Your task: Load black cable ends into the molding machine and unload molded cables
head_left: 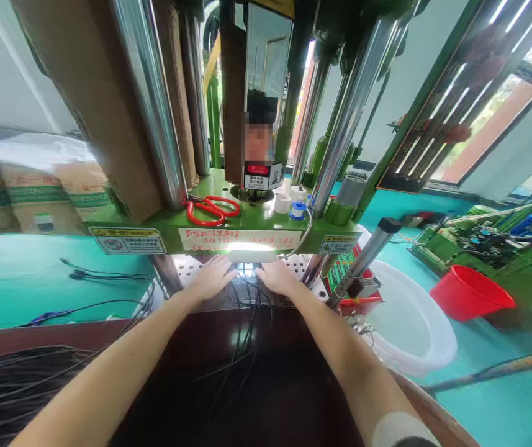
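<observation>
My left hand (pixel 213 277) reaches under the green machine's front edge, fingers stretched out and its thumb towards the lit metal mould (pixel 247 269). On the other side of the mould lies my right hand (pixel 279 277), its fingers extended, with some tips hidden under the white lamp (pixel 251 256). Several black cables (pixel 248 323) run out from between the hands over a metal plate and hang down over the dark table edge. Both hands are close to the cable ends; whether they touch them is unclear.
Red-handled scissors (pixel 212 210) and a blue-and-white tape roll (pixel 298 211) lie on the green machine platform (pixel 256 218). More black cables (pixel 23 385) are heaped at left. At right stand a control panel (pixel 342 276), a large white tub (pixel 410 323) and a red bucket (pixel 470 293).
</observation>
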Demonstrator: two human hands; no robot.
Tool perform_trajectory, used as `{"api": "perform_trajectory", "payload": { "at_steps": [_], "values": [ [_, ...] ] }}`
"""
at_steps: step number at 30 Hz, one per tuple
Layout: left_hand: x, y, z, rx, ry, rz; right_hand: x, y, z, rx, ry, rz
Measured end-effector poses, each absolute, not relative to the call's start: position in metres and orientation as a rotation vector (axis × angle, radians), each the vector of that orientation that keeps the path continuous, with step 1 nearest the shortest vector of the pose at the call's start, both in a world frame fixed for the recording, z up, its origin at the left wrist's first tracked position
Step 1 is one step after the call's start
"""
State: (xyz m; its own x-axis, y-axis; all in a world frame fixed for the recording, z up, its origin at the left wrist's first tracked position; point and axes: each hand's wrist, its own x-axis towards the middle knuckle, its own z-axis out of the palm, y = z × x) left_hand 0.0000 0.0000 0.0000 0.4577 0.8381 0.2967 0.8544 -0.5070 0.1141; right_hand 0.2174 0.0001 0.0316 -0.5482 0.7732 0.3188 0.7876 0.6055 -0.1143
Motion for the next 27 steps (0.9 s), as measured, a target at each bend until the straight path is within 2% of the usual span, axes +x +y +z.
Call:
{"api": "perform_trajectory", "payload": {
  "at_steps": [13, 27],
  "values": [
    [0.005, 0.002, -0.007, -2.633, -1.724, -0.619, 0.220, 0.008, 0.014, -1.411, -2.291, -0.063],
    [0.011, 0.001, -0.004, -2.596, -1.730, -0.650, 0.216, 0.003, 0.033, -1.418, -2.479, -0.138]
  ]
}}
